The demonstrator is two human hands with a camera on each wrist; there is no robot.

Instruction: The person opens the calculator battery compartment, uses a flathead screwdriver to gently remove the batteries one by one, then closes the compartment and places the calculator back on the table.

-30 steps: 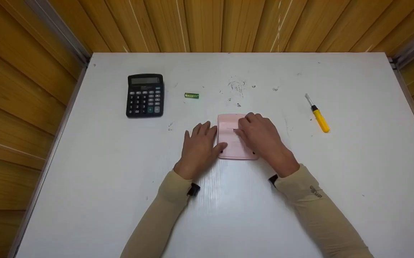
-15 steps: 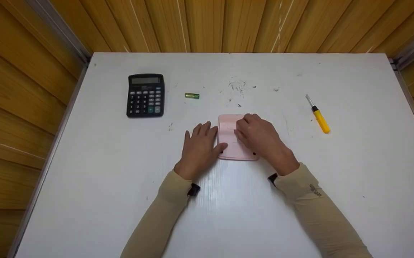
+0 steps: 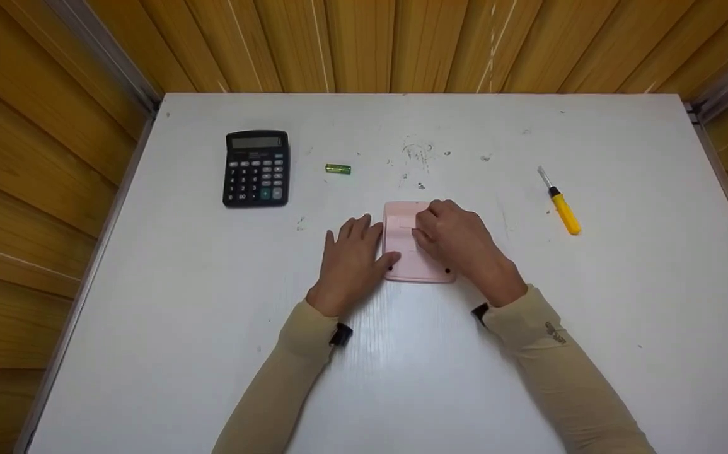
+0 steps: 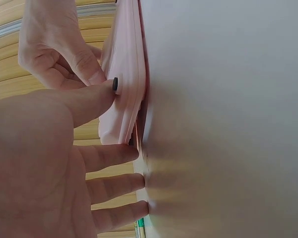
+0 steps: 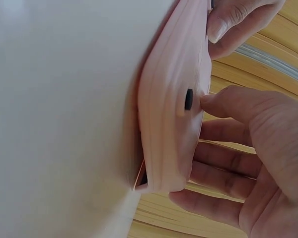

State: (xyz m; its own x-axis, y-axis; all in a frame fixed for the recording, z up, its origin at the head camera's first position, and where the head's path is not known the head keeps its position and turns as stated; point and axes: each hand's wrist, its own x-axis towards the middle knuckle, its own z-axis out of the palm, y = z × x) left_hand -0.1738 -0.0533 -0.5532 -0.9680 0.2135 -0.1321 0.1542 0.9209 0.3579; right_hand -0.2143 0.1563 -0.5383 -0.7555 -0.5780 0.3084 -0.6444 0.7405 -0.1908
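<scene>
A pink calculator [image 3: 411,268] lies back side up on the white table, with dark round feet at its near corners. My left hand [image 3: 351,261] rests beside it, fingers straight and spread on the tabletop. Its thumb presses the calculator's near left corner, by a black foot in the left wrist view. The right hand [image 3: 458,236] bends over the right part of the calculator's back, thumb and fingers curled against the raised area near the middle. Its palm hides whatever lies under those fingertips. In the right wrist view the thumb [image 5: 216,104] touches the pink back.
A black calculator [image 3: 256,169] lies face up at the back left. Right of it is a green battery [image 3: 338,169]. On the far right lies a screwdriver [image 3: 562,205] with a yellow handle. Wood-look panels [image 3: 364,44] stand behind the table.
Little differs. The right hand has shifted very slightly on the calculator's back; the left hand stays in place.
</scene>
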